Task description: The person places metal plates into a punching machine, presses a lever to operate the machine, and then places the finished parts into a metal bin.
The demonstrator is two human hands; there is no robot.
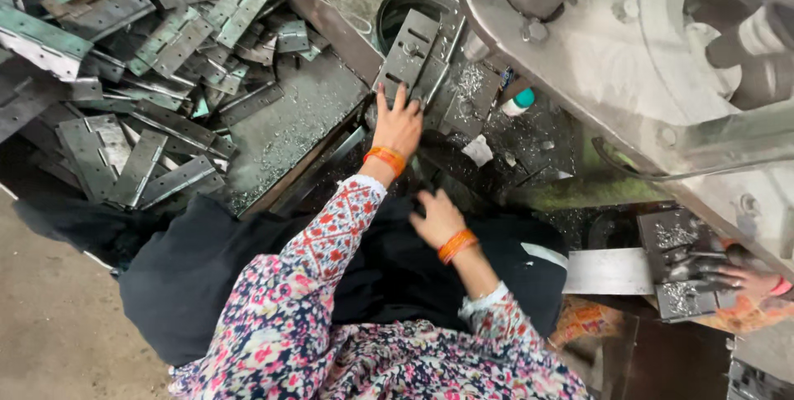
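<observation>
- left hand [399, 125] is reaching up with fingers spread, fingertips touching the slotted metal plate [408, 57] that's leaning on the dark round tub [411, 4]
- right hand [438, 218] is hanging open over the dark lap cloth [215, 276], gripping nothing
- grey tray [289, 119] is sitting left of the plate, dusted with shavings, with a heap of hinge plates [157, 44] crowding its far side
- big machine [662, 61] is boxing in the right edge, so there's not much open room
- another person's hand [748, 280] is working at the lower right
</observation>
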